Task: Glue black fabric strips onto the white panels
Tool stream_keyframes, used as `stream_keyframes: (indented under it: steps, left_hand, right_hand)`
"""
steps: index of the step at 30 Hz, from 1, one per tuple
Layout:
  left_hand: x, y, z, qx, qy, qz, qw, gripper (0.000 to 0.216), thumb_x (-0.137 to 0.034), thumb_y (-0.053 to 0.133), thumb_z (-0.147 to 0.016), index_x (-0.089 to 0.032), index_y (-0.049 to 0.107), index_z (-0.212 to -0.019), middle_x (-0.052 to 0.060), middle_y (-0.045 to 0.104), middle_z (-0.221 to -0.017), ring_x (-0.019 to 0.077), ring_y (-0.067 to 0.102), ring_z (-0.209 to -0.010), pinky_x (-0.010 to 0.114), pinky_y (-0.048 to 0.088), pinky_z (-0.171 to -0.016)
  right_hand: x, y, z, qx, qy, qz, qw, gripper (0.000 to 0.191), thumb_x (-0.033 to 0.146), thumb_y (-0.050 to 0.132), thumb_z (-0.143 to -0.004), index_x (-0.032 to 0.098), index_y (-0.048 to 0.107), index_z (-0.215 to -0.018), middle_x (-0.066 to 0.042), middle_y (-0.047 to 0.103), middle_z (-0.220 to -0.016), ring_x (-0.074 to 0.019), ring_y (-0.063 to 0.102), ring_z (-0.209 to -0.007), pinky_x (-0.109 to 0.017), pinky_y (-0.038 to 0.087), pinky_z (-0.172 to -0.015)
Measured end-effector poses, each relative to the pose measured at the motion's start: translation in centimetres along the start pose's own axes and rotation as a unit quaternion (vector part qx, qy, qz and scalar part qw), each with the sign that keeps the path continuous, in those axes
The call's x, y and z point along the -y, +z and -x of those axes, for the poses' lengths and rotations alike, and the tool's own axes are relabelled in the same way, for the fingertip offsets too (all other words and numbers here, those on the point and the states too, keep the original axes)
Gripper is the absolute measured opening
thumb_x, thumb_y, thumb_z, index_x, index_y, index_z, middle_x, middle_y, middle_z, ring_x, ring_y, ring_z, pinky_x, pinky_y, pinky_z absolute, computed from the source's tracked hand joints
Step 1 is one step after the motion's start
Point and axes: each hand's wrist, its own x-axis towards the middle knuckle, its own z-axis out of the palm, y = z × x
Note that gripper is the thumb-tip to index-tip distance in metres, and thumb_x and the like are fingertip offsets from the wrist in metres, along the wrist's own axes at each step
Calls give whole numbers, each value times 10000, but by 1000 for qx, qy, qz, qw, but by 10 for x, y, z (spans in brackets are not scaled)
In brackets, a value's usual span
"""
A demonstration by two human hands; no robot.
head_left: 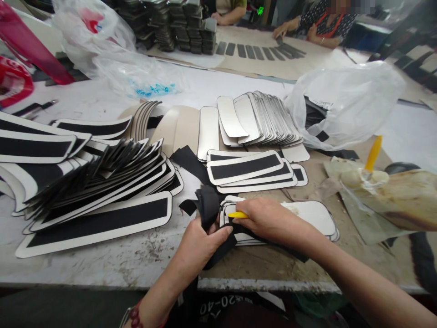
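Observation:
My left hand (201, 239) is closed around a bunch of black fabric strips (208, 202), some hanging below the thumb. Just right of it, my right hand (261, 216) grips a yellow-handled tool (238, 214); its working end is hidden by the hand. Under the right hand lies a small stack of white, dark-edged panels with rounded corners (316, 216). Black material shows beneath both hands. Beyond them rest several white panels with black strips on their middles (246, 168).
At left is a big fanned pile of black-and-white panels (102, 182). White panels (266, 118) stand stacked behind. Clear plastic bags (348, 105) lie on the table. A glue-smeared container with a yellow handle (373, 155) is at right. Two people work across the table.

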Motion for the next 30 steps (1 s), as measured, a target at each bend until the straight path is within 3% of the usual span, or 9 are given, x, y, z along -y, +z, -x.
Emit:
stream_keyframes:
  steps: [2, 7, 14, 18, 21, 23, 25, 30]
  left_hand:
    - [3, 4, -1, -5, 7, -15, 1000, 198, -203, 682, -629, -153, 625, -812, -47, 564, -592, 151, 536, -587, 261, 457, -603]
    - [4, 5, 1, 45, 27, 40, 998, 424, -148, 620, -665, -145, 578, -1086, 47, 680, -970, 219, 616, -919, 295, 471, -800]
    - [12, -2, -1, 11, 50, -19, 999, 345, -415, 596, -773, -142, 650, -976, 73, 694, -959, 246, 609, -933, 342, 450, -849]
    - [21, 4, -6, 11, 49, 42, 998, 377, -379, 679, -714, -145, 640, -1006, 66, 681, -1004, 226, 601, -918, 316, 447, -828]
    - [23, 8, -7, -28, 46, 30, 998, 301, -365, 707, -682, -135, 649, -868, 12, 647, -763, 163, 561, -693, 266, 442, -663]
    - [23, 11, -7, -56, 30, 28, 998, 269, -368, 731, -646, -140, 616, -731, -46, 524, -570, 119, 464, -550, 238, 380, -534]
    - [24, 13, -8, -80, 15, 45, 996, 274, -356, 748, -616, -149, 576, -664, -71, 446, -512, 102, 419, -509, 227, 341, -490]
    - [26, 17, -11, -90, -5, 81, 993, 335, -359, 740, -609, -119, 612, -805, 13, 624, -702, 154, 556, -619, 267, 448, -577]
  right_hand:
    - [0, 0, -1, -4, -2, 8, 1000, 253, 348, 455, -881, 186, 650, -866, -99, 706, -855, -249, 646, -799, -277, 375, -613]
    - [2, -1, -2, -8, -6, 23, 1000, 262, 348, 455, -881, 173, 651, -863, -112, 707, -841, -262, 654, -787, -287, 394, -612]
    - [4, 3, -1, -12, -3, 19, 1000, 246, 332, 463, -882, 173, 649, -862, -108, 706, -847, -257, 657, -794, -283, 408, -621]
    - [4, 7, 0, -28, -3, 27, 999, 215, 287, 476, -869, 166, 653, -859, -112, 706, -841, -252, 657, -785, -280, 415, -628]
    - [4, 8, -1, -36, -6, 33, 999, 226, 289, 477, -866, 156, 660, -860, -121, 705, -838, -251, 659, -788, -279, 421, -634]
    - [6, 8, -2, -35, -1, 39, 999, 250, 312, 474, -870, 151, 666, -871, -127, 706, -844, -251, 659, -797, -277, 425, -642]
    - [8, 7, -2, -40, 8, 46, 998, 266, 333, 476, -873, 150, 668, -886, -128, 707, -856, -251, 657, -807, -278, 428, -648]
    - [-5, 4, 23, -60, 28, 59, 996, 263, 377, 498, -866, 165, 653, -878, -113, 703, -873, -255, 648, -811, -284, 412, -639]
